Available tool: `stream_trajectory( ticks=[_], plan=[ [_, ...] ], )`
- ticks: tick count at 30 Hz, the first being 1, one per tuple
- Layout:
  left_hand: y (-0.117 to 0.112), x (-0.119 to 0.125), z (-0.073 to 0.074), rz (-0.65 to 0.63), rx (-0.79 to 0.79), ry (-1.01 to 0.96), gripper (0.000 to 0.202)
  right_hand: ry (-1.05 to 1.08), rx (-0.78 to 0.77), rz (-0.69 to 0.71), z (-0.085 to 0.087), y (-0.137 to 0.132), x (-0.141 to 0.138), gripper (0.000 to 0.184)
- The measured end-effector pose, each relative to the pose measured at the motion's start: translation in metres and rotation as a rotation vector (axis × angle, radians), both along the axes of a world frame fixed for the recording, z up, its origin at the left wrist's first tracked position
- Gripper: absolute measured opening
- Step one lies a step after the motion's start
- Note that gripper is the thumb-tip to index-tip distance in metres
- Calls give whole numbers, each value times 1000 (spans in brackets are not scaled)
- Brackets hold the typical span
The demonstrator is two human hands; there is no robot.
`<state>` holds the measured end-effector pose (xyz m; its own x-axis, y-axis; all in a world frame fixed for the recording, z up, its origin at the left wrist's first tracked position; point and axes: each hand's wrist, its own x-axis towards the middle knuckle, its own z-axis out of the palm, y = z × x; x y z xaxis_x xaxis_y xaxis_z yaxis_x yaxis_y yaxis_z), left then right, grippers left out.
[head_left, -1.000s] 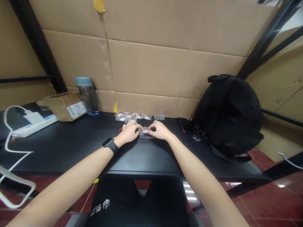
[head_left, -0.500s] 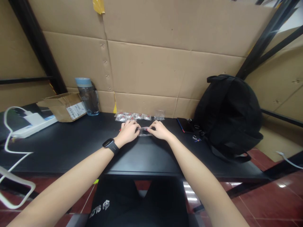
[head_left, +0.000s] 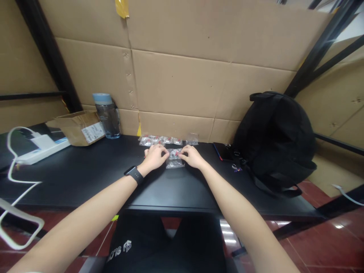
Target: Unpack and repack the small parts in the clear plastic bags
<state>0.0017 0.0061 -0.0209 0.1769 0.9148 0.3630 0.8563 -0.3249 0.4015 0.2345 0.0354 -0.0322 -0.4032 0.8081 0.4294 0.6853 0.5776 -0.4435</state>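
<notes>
Between my hands, above the black tabletop, is a small clear plastic bag [head_left: 174, 154] with silvery and red contents too small to name. My left hand [head_left: 155, 157] pinches its left edge, and a dark watch sits on that wrist. On the bag's other side my right hand [head_left: 192, 156] has thumb and fingers closed on its right edge. The clear lower part of the plastic [head_left: 174, 164] hangs or lies toward me. A bit of red shows at the left hand's outer side. Behind the hands lies a row of similar filled bags [head_left: 160, 140], with a flat clear bag [head_left: 192, 139] at its right.
A black backpack [head_left: 275, 140] fills the right side, with a dark phone-like slab [head_left: 223, 151] and a keyring [head_left: 235, 167] beside it. At left stand a water bottle [head_left: 107, 115], an open cardboard box [head_left: 81, 129] and a white power strip [head_left: 42, 151] with cable. Cardboard walls the back.
The bag between my hands has turned so its face with the silvery and red contents now shows; before, it was seen nearly edge-on. Both hands keep nearly the same place.
</notes>
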Motion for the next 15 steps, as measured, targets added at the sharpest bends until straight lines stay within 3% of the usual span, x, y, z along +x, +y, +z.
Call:
stream_trajectory(
  ticks=[4,7,11,15],
  plan=[
    [6,-7,2,26,-131,-77,25,101,-11,20,-1,3,-4,4],
    [7,-12,4,32,-146,-48,25,122,-40,-12,1,5,-7,4],
    [3,-17,8,29,-70,65,26,117,-67,-192,12,14,-11,10],
    [0,-28,16,64,-14,120,26,-41,-181,-320,24,38,-21,17]
  ],
)
